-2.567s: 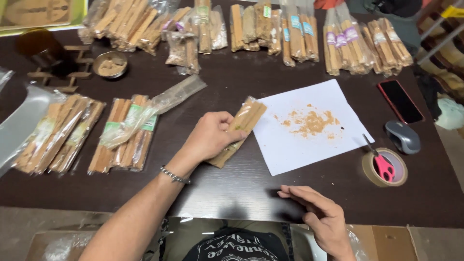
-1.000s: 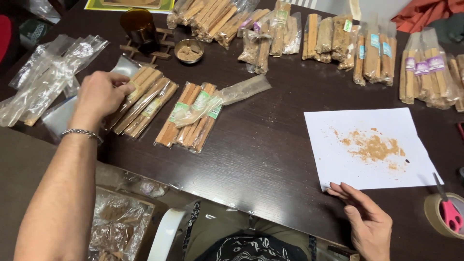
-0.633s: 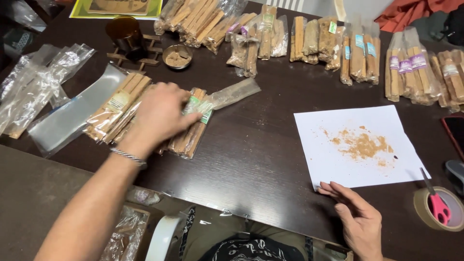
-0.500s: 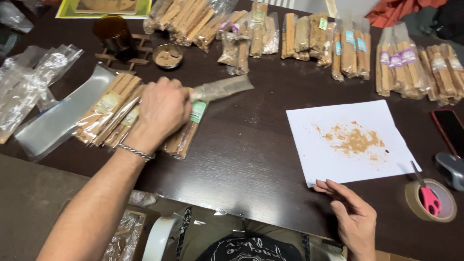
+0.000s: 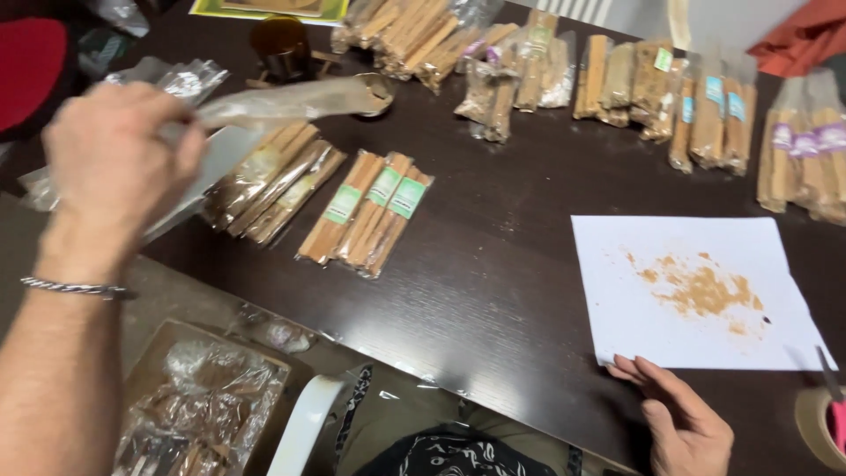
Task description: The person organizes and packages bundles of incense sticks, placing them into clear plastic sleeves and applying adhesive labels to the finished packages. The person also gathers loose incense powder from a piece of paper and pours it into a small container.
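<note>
Left hand [image 5: 119,167] is up over the table's left edge, fingers pinched on one end of a long clear plastic sleeve [image 5: 282,99]. The sleeve hangs in the air, long axis running right and slightly away, free end near the small round metal bowl [image 5: 381,91] of brown powder; blurry, it looks empty. Right hand [image 5: 683,423] lies flat, fingers loosely spread, fingertips touching the white paper sheet [image 5: 687,291] with brown crumbs. Green-labelled bagged wooden sticks [image 5: 366,211] lie below the sleeve on the dark table [image 5: 493,291].

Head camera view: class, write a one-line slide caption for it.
Left hand lifts an empty clear bag above bagged wood sticks; right hand touches white paper.
</note>
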